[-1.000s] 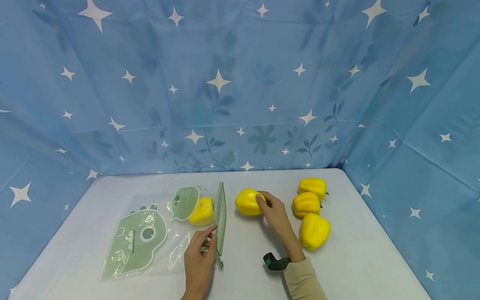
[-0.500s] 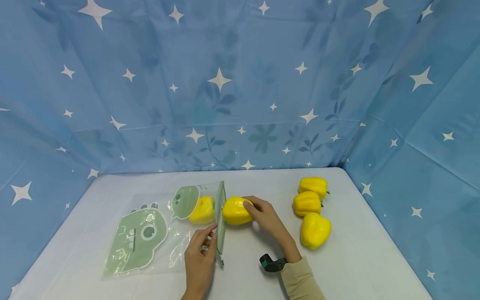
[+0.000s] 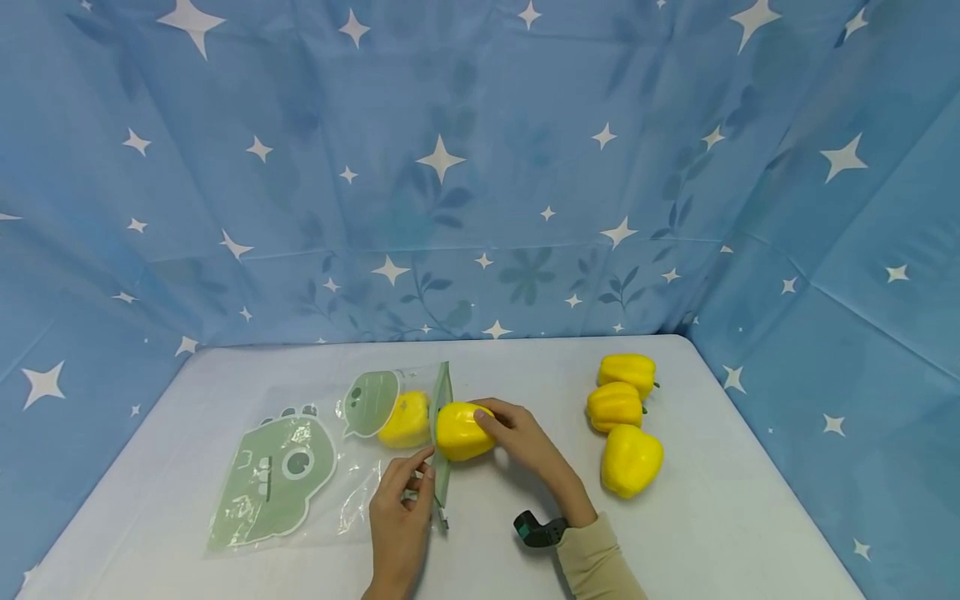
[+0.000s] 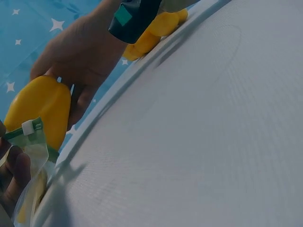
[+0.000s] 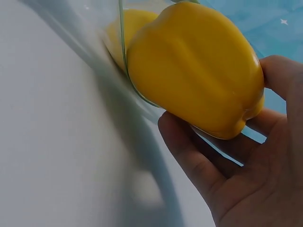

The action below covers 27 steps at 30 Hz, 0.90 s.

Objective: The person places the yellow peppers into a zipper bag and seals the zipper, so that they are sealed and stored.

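Observation:
My right hand [image 3: 519,437] grips a yellow bell pepper [image 3: 463,432] by its right end, thumb on top. That pepper's left end is at the green-edged mouth of a clear zip bag [image 3: 356,500] with a green cartoon print. At the bag's mouth, my left hand [image 3: 401,517] pinches the edge; its fingers [image 4: 19,168] are near the white slider in the left wrist view. Inside the bag lies another yellow bell pepper [image 3: 406,419]. In the right wrist view the held pepper [image 5: 194,71] overlaps the bag's rim, with the bagged one behind.
Three more yellow bell peppers, a far pepper [image 3: 627,373], a middle pepper [image 3: 615,407] and a near pepper [image 3: 632,461], lie at the right of the white table [image 3: 720,517]. A blue star-patterned curtain [image 3: 480,208] stands behind. A black device [image 3: 538,530] sits at my right wrist.
My right hand has carried the bell pepper left and toward me, up to the bag's mouth. The left hand stays at the bag's edge, and the other peppers have not moved.

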### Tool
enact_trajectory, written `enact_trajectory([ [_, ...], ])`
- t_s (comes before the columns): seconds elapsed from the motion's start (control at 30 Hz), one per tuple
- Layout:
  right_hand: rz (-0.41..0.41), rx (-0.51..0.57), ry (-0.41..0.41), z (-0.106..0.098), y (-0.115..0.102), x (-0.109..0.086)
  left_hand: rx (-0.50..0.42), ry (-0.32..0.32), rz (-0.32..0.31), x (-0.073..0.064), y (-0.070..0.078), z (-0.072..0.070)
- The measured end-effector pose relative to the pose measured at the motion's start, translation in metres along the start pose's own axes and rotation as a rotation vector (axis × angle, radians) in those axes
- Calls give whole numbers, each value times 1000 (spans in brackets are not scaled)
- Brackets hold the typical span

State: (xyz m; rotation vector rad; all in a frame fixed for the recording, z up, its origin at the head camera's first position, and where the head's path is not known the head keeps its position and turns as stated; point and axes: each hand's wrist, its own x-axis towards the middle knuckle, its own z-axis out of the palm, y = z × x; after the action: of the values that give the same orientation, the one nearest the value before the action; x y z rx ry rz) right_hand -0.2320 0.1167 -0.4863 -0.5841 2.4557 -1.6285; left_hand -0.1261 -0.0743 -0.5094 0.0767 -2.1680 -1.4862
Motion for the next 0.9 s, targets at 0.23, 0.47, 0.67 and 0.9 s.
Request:
enact_trajectory([
  [0.23, -9, 0, -49, 6, -2, 3, -11, 5, 8, 2, 0, 0],
  [0.47, -6, 2, -41, 15, 0, 2, 4, 36, 15, -2, -3, 1],
  [0.67, -4, 9, -27, 20, -2, 1, 5, 44, 22, -3, -3, 1],
  [0.9, -10, 55, 19, 16, -3, 1, -22, 45, 44, -2, -3, 1],
])
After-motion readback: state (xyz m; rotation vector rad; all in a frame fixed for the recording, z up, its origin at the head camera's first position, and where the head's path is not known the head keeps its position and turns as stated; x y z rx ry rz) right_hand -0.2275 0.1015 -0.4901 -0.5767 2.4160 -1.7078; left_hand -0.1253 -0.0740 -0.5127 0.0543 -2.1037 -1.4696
